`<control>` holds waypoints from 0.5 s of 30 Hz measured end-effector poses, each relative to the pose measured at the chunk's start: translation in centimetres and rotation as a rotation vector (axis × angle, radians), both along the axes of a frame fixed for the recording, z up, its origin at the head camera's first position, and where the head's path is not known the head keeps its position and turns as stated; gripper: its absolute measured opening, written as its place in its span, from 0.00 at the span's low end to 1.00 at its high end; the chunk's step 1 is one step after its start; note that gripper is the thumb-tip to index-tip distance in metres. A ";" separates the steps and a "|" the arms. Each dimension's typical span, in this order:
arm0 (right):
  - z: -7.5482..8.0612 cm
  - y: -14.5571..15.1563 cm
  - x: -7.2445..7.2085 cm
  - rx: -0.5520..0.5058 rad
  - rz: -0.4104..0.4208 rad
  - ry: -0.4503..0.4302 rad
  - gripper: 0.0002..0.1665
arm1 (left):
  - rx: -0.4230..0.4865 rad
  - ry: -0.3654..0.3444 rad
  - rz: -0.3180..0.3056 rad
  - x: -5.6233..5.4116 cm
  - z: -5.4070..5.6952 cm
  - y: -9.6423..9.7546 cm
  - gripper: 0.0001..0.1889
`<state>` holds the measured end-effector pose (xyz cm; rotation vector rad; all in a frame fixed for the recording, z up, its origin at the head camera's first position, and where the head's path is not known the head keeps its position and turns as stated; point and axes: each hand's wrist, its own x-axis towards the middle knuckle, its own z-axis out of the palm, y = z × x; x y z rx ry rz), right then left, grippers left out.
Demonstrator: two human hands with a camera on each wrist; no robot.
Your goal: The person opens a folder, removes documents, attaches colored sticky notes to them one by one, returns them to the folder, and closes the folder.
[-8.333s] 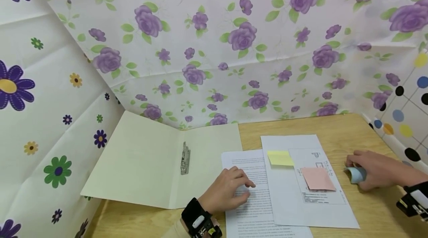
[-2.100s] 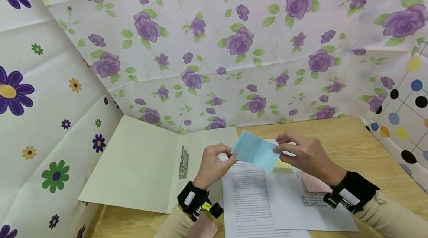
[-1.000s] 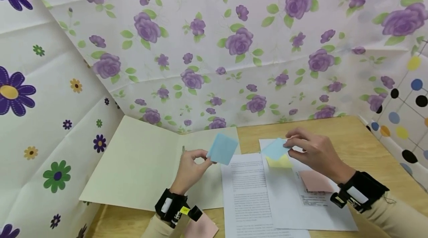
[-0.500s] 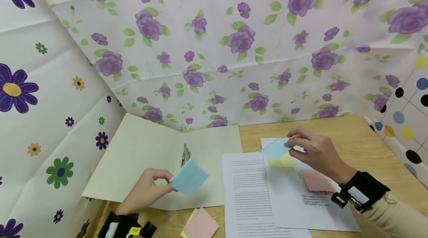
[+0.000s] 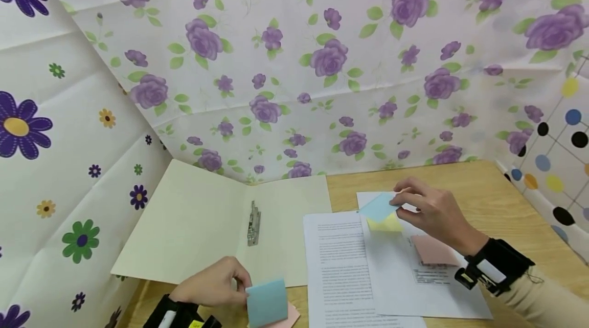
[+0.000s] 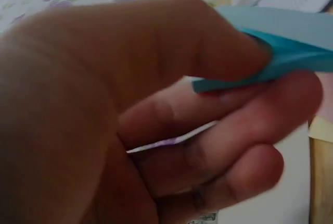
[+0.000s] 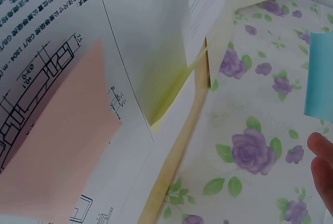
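My left hand (image 5: 213, 282) pinches a light-blue sticky-note pad (image 5: 267, 302) low over the table, in front of the open folder. In the left wrist view, thumb and fingers grip the edge of the blue pad (image 6: 291, 60). Between the fingertips of my right hand (image 5: 434, 210) is a single blue sticky note (image 5: 378, 206), held above the top of a white sheet (image 5: 391, 287). It partly covers a yellow sticky note (image 5: 386, 224) on that sheet. A pink sticky note (image 5: 432, 249) lies on the sheet's printed drawing, below my right hand.
A cream folder (image 5: 198, 225) lies spread open at the left, with a metal clip (image 5: 253, 223) near its spine. Text-printed pages (image 5: 338, 266) overlap the white sheet. A pink sticky pad (image 5: 293, 313) shows partly behind the blue pad. Flowered sheeting (image 5: 276, 72) hangs behind the table.
The blue pad and the single note have come apart. My left hand has carried the pad left and down, over the pink pad. My right hand stays almost still over the sheet.
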<state>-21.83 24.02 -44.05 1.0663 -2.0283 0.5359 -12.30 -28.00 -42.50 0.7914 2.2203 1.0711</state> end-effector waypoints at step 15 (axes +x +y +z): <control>-0.3 0.5 -0.1 -0.027 -0.002 0.004 0.16 | -0.262 -0.044 0.130 1.6 -3.6 1.0 0.13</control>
